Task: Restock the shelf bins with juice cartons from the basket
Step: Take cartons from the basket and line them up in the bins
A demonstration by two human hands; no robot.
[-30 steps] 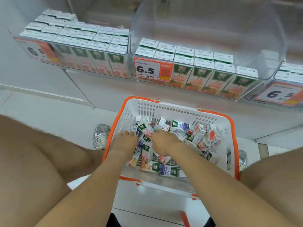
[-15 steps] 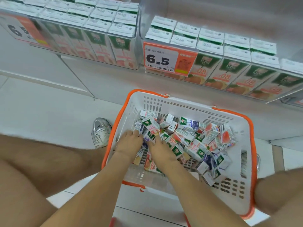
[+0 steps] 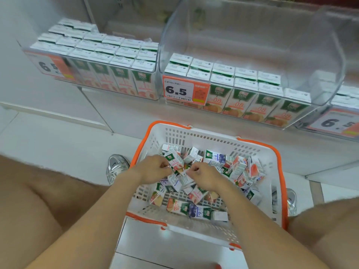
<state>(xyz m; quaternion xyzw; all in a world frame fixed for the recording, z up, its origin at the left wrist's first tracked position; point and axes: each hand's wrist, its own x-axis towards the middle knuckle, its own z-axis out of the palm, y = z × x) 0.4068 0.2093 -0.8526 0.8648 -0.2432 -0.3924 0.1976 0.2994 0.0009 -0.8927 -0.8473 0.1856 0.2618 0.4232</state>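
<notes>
White shop floor [image 3: 58,148] under the shelf [image 3: 126,111]; basket [image 3: 213,135] of loose juice cartons [image 3: 214,157] set before it.
Left hand [image 3: 153,169] and right hand [image 3: 206,176] each curl their fingers round cartons in the pile. It would be best to lift matching orange ones, faces aligned, for the open-lidded middle bin [image 3: 326,74]. Counted: three bins, three price tags [image 3: 184,90], one basket; its cartons are too jumbled to count.

The basket [image 3: 250,150] is white plastic with holes and a smooth orange rim. The shelf bins [image 3: 328,61] are clear, shiny plastic. The juice cartons [image 3: 214,157] are glossy printed card.
</notes>
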